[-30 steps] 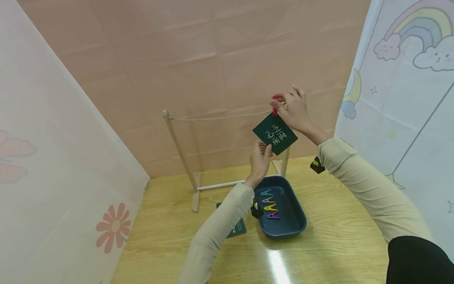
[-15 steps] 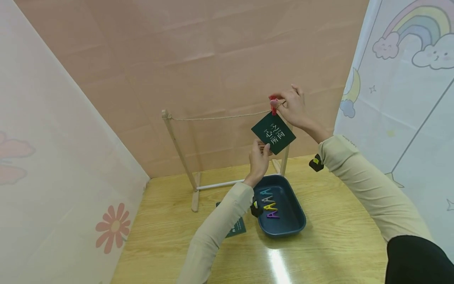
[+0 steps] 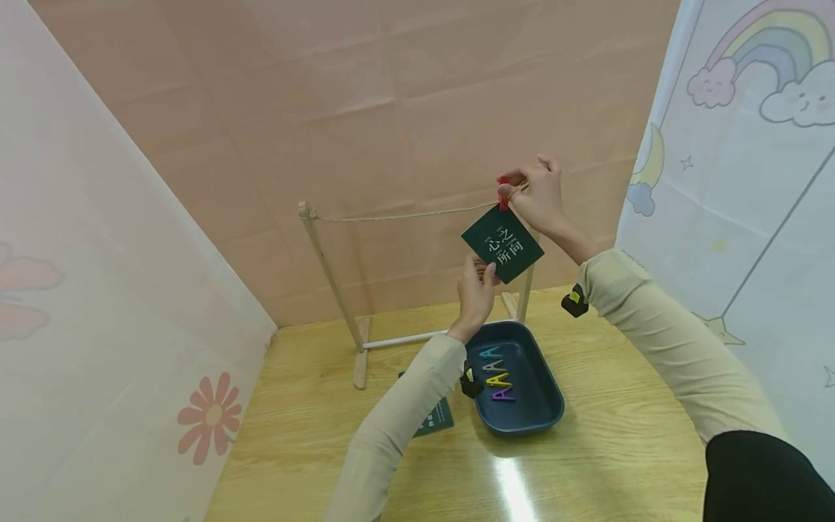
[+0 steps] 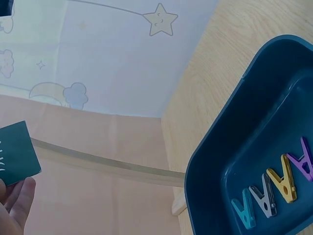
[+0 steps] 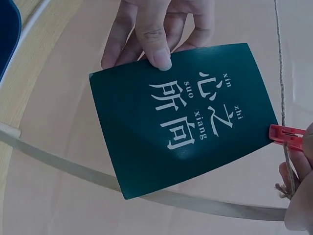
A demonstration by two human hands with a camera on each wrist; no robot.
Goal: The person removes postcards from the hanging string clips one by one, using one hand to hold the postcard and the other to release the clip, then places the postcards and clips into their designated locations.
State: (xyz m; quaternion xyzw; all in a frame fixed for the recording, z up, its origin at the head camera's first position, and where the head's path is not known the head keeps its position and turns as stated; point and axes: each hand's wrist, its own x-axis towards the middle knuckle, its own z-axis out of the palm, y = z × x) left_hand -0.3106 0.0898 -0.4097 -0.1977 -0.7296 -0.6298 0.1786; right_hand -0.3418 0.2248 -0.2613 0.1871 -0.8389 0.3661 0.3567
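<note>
A dark green card [image 3: 502,244] with white characters hangs tilted, one corner up, at the right part of a thin string [image 3: 404,216]. My left hand [image 3: 475,293] pinches its lower left edge, with the thumb on the printed face [image 5: 181,171]. At the top corner, my right hand [image 3: 541,201] pinches a red clothespin [image 3: 504,200] between thumb and fingers. In the right wrist view the clothespin's tip [image 5: 275,133] overlaps the card's corner beside the string [image 5: 280,63]. How deep it bites is hidden.
A wooden frame [image 3: 333,283] carries the string above the table [image 3: 293,435]. Below the hands stands a dark blue tray [image 3: 554,395] with teal, grey, yellow and purple clothespins [image 3: 501,394]. Another green card [image 3: 438,420] lies partly under my left forearm.
My right forearm has shifted slightly left. Both hands, the card and the red clothespin stay almost where they were.
</note>
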